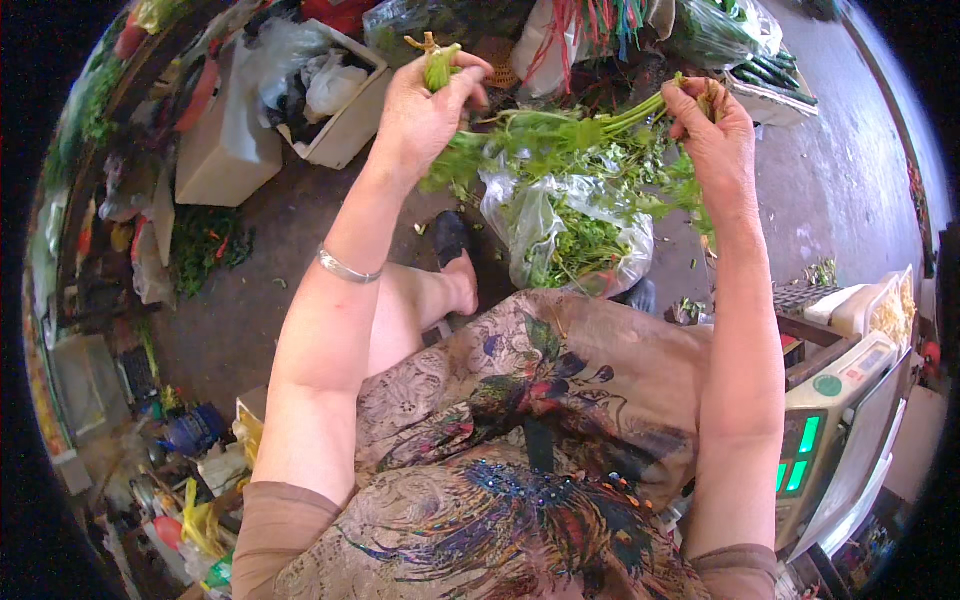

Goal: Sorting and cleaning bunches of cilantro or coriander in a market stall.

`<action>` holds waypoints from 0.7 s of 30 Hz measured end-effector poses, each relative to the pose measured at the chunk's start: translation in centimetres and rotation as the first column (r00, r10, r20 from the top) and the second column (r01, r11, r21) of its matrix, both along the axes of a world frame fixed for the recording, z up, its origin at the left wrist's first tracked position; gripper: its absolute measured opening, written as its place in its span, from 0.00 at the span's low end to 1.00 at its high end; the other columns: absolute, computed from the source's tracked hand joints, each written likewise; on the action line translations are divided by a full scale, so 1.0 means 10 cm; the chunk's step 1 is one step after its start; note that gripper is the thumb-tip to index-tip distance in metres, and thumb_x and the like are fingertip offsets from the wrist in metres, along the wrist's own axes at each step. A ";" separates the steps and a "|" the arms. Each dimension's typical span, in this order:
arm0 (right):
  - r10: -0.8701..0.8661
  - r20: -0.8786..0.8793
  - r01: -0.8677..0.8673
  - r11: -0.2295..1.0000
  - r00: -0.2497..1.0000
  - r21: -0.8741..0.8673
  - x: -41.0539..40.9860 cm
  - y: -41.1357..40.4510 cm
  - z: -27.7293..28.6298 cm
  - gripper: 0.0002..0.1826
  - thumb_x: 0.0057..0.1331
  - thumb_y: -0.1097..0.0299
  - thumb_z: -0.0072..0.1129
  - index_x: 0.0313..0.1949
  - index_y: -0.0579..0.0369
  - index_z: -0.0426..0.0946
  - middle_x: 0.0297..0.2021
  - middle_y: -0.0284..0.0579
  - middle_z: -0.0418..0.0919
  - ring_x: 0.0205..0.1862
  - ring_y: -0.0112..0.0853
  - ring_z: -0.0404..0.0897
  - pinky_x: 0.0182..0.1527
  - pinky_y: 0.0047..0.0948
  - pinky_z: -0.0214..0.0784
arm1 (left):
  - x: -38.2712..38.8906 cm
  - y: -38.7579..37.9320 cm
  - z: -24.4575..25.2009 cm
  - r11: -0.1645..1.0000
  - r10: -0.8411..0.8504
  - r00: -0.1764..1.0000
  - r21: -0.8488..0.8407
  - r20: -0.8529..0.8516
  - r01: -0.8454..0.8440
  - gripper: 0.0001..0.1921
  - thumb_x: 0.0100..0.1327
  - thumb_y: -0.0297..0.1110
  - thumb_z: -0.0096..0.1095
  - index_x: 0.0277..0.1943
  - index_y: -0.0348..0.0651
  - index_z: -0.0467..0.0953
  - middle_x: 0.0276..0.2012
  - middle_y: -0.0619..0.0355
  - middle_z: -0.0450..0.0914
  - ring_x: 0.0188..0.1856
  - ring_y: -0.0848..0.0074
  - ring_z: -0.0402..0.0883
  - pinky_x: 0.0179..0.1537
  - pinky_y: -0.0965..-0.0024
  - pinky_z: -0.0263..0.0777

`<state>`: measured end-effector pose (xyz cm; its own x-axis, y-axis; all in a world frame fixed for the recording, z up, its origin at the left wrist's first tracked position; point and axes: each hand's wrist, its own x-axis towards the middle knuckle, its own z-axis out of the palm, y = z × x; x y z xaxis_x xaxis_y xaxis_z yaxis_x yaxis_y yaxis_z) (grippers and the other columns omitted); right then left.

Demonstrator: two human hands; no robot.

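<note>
My left hand [435, 105], raised at the upper middle, is closed around a bunch of green stems [441, 67] with pale root ends sticking up. To the right, my right hand [709, 124] pinches leafy green herb stalks [626, 120] by their brownish root ends; their leaves stretch back towards my left hand. Below and between the hands, an open clear plastic bag [641, 255] holds loose green leaves and stems [581, 240]. The leaves in my hands partly cover what lies behind them.
White foam boxes [225, 150] stand at the upper left, one holding plastic bags. Dark green cucumbers [772, 75] lie in a box at the upper right. A digital scale [806, 427] with a lit display is at my right. Red and green strips [559, 37] hang at the top.
</note>
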<state>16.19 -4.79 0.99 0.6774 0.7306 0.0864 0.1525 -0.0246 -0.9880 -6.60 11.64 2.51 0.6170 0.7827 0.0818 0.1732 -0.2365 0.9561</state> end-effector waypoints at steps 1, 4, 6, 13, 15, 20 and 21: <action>0.009 -0.017 -0.008 1.000 1.000 0.016 0.02 0.00 -0.01 0.12 0.61 0.64 0.64 0.39 0.58 0.78 0.27 0.31 0.76 0.25 0.18 0.69 0.30 0.19 0.62 | 0.00 0.00 -0.02 1.000 0.001 1.000 0.000 0.000 -0.001 0.07 0.65 0.30 0.59 0.42 0.39 0.80 0.28 0.63 0.79 0.28 0.84 0.73 0.30 0.78 0.68; 0.045 -0.054 -0.044 0.999 0.997 0.029 -0.05 0.02 -0.03 0.10 0.61 0.64 0.65 0.38 0.54 0.77 0.26 0.29 0.75 0.23 0.16 0.69 0.26 0.16 0.57 | 0.01 -0.02 -0.09 0.924 0.080 0.991 0.380 -0.108 -0.033 0.06 0.64 0.29 0.60 0.39 0.38 0.81 0.27 0.66 0.78 0.31 0.86 0.73 0.34 0.79 0.67; 0.088 -0.079 -0.087 0.996 0.993 0.017 -0.17 0.04 0.01 0.08 0.61 0.64 0.66 0.36 0.51 0.76 0.24 0.26 0.74 0.22 0.14 0.69 0.22 0.13 0.53 | 0.10 -0.04 -0.21 0.957 -0.082 0.995 0.274 -0.060 0.095 0.06 0.61 0.30 0.64 0.39 0.38 0.81 0.31 0.66 0.80 0.34 0.85 0.75 0.39 0.79 0.69; 0.228 -0.123 -0.229 0.973 0.966 0.005 -0.45 0.11 0.06 0.09 0.60 0.68 0.64 0.35 0.61 0.78 0.25 0.34 0.77 0.23 0.19 0.71 0.27 0.20 0.62 | 0.30 -0.40 -0.08 0.920 -0.282 0.959 -0.280 0.015 0.275 0.11 0.57 0.30 0.68 0.41 0.37 0.81 0.31 0.64 0.81 0.32 0.85 0.77 0.37 0.79 0.72; 0.234 -0.113 -0.236 0.972 0.966 -0.011 -0.41 0.10 0.06 0.10 0.60 0.68 0.64 0.35 0.62 0.78 0.25 0.34 0.76 0.24 0.19 0.71 0.28 0.21 0.64 | 0.27 -0.39 -0.07 0.899 -0.294 0.955 -0.326 0.052 0.294 0.10 0.57 0.30 0.67 0.40 0.38 0.81 0.31 0.64 0.81 0.32 0.85 0.77 0.36 0.79 0.71; 0.293 0.435 -0.273 0.956 0.851 -0.109 -0.23 0.03 -0.08 0.09 0.57 0.71 0.62 0.38 0.59 0.78 0.29 0.48 0.79 0.29 0.33 0.77 0.35 0.31 0.68 | 0.24 -0.34 -0.11 0.892 -0.355 0.934 -0.283 0.044 0.352 0.09 0.56 0.31 0.68 0.39 0.39 0.81 0.30 0.65 0.81 0.30 0.85 0.76 0.33 0.80 0.70; 0.292 0.435 -0.272 0.956 0.852 -0.109 -0.19 0.01 -0.07 0.09 0.57 0.71 0.62 0.38 0.59 0.78 0.29 0.48 0.79 0.29 0.33 0.77 0.35 0.31 0.68 | 0.24 -0.34 -0.10 0.886 -0.375 0.927 -0.283 0.026 0.366 0.09 0.56 0.31 0.68 0.39 0.39 0.81 0.30 0.65 0.81 0.30 0.85 0.76 0.33 0.80 0.69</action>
